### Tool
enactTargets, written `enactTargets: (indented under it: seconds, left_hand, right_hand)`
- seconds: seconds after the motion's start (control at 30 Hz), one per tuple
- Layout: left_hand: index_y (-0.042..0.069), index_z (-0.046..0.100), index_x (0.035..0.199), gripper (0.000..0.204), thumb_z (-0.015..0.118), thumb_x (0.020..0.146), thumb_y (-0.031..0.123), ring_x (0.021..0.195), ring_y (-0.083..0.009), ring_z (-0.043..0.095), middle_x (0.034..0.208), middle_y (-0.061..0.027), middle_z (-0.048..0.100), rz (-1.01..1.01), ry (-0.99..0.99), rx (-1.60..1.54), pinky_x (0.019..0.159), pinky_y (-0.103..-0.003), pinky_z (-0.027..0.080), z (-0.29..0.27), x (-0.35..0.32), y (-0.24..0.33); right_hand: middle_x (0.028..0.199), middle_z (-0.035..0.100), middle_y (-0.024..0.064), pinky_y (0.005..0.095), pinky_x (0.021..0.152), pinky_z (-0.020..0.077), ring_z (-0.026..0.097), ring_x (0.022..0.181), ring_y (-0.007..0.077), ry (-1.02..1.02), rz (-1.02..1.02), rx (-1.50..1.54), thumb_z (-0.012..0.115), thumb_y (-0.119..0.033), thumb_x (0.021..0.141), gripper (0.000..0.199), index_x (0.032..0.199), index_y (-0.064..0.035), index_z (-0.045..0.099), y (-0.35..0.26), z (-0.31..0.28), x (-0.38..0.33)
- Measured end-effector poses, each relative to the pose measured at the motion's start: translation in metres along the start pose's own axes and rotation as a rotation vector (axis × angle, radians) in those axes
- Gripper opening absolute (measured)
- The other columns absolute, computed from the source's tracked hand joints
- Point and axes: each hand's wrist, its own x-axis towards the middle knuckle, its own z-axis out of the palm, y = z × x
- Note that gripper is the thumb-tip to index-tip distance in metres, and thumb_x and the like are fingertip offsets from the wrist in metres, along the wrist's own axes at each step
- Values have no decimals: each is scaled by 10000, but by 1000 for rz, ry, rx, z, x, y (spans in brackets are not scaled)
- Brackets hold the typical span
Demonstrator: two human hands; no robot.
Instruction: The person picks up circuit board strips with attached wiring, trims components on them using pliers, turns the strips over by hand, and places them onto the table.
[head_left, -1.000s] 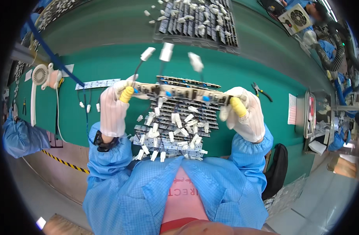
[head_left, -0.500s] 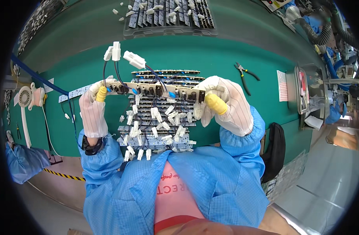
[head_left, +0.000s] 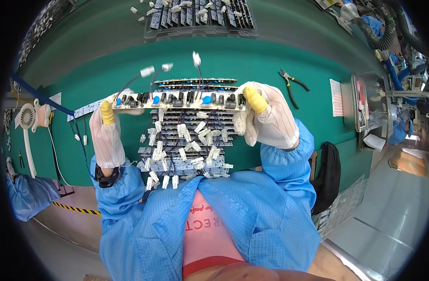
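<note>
A long, narrow circuit board (head_left: 177, 100) is held level by its two ends, its component side showing black parts and blue discs. My left hand (head_left: 106, 133), in a striped white glove with a yellow thumb cover, grips the left end. The right end is pinched by my right hand (head_left: 266, 112), gloved the same way. Dark wires rise from the board to white connectors (head_left: 147, 71). Beneath and behind it lies a stack of similar boards (head_left: 191, 154), many white plugs spilling over them.
Pliers (head_left: 293, 86) with black and yellow handles lie on the green mat (head_left: 289, 56) at right. A clear tray (head_left: 200, 33) of boards stands at the back. Another board (head_left: 89, 110) lies at left, near a small fan (head_left: 29, 116). A person's blue sleeve (head_left: 29, 196) shows at far left.
The held board has tilted so its component face shows more fully. Its wired connectors have swung apart, and my left thumb now lies over the board's end.
</note>
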Motion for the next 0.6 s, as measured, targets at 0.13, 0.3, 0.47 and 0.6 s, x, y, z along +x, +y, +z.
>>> enactTargets:
  seconds: [0.13,0.3,0.47,0.6]
  left_hand:
    - [2,639,1038,500,340,984,400,691,-109,541,716,-62,663,-144,-103,-438,638,-262,404,-6,-2,11]
    - [-20,637,1052,474,394,965,377,684,-116,602,659,-78,672,-138,-63,-571,678,-250,434,-14,-3,31]
    - [-29,623,1071,380,421,941,265,803,-160,648,711,-97,682,135,-19,-302,842,-289,469,-16,-6,19]
    - [-40,622,1062,400,396,945,270,771,-151,650,811,-117,686,85,-60,-327,818,-283,476,-22,-8,18]
  right_hand:
    - [672,624,123,184,340,372,498,367,115,23,18,7,626,-482,825,534,1003,9,518,4,-1,2]
    - [614,599,86,185,353,358,459,339,99,86,-12,-14,605,-422,862,450,985,4,526,10,-7,0]
    - [553,562,69,183,344,346,446,332,97,142,-17,-113,487,-397,935,404,906,5,510,9,-5,2]
    - [551,563,78,187,325,343,444,321,104,155,-24,-76,520,-407,915,403,934,-5,512,11,-2,6]
